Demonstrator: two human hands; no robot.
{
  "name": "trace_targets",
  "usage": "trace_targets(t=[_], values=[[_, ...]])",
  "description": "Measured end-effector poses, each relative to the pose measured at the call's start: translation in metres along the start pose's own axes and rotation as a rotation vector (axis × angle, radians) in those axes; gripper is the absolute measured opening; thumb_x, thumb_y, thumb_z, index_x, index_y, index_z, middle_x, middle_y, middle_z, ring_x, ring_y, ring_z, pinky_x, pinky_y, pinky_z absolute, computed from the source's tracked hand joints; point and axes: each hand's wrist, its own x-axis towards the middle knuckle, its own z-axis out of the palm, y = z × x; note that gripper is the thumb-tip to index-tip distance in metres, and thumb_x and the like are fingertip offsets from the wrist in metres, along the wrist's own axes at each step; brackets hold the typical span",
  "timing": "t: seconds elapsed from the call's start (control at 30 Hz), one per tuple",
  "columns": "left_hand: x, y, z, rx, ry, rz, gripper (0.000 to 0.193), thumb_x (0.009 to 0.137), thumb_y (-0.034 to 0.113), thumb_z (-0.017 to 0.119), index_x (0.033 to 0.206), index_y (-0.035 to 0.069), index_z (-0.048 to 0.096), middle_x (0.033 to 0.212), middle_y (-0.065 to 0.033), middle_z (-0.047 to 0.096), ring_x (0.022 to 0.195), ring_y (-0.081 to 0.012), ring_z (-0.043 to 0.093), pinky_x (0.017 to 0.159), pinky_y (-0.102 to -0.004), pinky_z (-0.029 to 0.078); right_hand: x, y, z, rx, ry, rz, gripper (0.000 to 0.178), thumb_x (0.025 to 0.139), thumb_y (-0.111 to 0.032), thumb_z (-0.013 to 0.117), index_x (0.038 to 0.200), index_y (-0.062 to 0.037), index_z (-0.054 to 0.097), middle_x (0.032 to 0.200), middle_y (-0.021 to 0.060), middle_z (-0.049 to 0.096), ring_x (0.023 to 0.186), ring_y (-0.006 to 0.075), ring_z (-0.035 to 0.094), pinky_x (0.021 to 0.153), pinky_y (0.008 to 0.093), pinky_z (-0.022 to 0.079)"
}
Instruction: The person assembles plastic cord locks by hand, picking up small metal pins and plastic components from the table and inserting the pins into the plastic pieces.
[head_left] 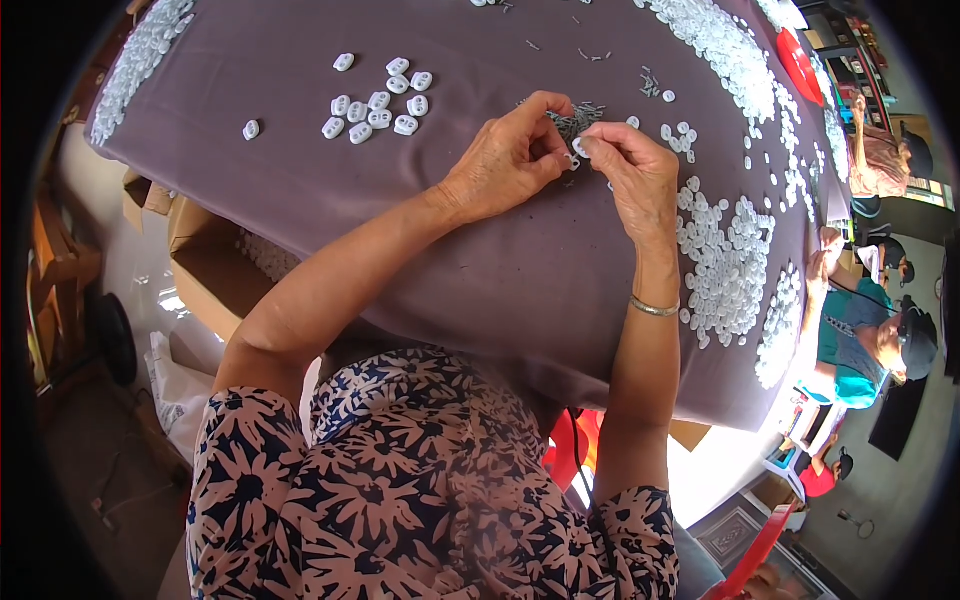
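Over the purple tablecloth (480, 260), my two hands meet close together. My right hand (643, 180) is closed, pinching a small round white plastic piece (580, 147) between thumb and fingertips. My left hand (505, 160) is also closed, its thumb and forefinger pressed together beside that piece. A tiny white bit (574, 162) shows at its fingertips; I cannot make out its kind. Just beyond the hands lies a pile of small grey metal pins (580, 120), partly hidden by my fingers. Left of them rests a loose group of oval white plastic pieces with dark holes (380, 119).
A heap of small white pieces (728, 265) lies right of my right hand, with a larger one (715, 45) beyond. A red dish (799, 68) sits at the far right. A cardboard box (215, 265) stands below the left edge. Another person (855, 330) sits at right.
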Motion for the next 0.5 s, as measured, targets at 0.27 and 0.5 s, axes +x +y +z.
trace_targets(t=[0.27,0.5], values=[[0.0003,-0.0022,0.0005,-0.011,0.021,0.033,0.04,0.084,0.001,0.061,0.12,0.005,0.044,0.078,-0.0039,0.063,0.07,-0.0116,0.058,0.063,-0.0266,0.047,0.0028,0.0048,-0.001,-0.004,-0.061,-0.04,0.009,0.087,-0.007,0.066,0.092,0.0009,0.067,0.076,-0.0009,0.061,0.067,0.0055,0.051,0.06,0.0195,0.043],[0.0,-0.0013,-0.0012,0.068,0.021,0.014,0.052,0.087,0.005,0.065,0.13,0.005,0.036,0.081,-0.0022,0.061,0.077,-0.0096,0.057,0.071,-0.0253,0.047,-0.0024,0.0033,0.0076,-0.01,-0.027,0.007,0.007,0.085,-0.006,0.068,0.09,-0.0003,0.068,0.076,0.0006,0.063,0.067,0.0056,0.055,0.058,0.0209,0.048]])
